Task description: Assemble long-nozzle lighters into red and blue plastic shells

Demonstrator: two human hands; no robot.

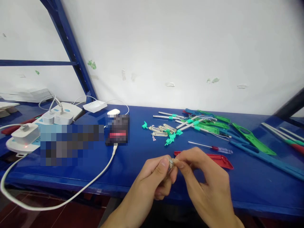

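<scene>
Near the table's front edge, my left hand (155, 177) is closed with thumb and fingers around a small silvery piece (171, 164). Most of that piece is covered by the fingers. My right hand (204, 180) meets it from the right, thumb and forefinger pinched at its end; whatever lies between those fingertips is too small to make out. Just behind the right hand is a red plastic shell (220, 161), partly hidden by it. Beyond that lies a screwdriver (217, 148) with a red and clear handle.
Small metal-and-clear parts (159, 134) lie beside green plastic bits (171, 138). Metal tubes (190, 123) with wires, green handle shells (254, 139) and blue shells (263, 155) spread rightward. A phone (118, 129), a white cable (104, 172) and a power strip (16, 144) are left.
</scene>
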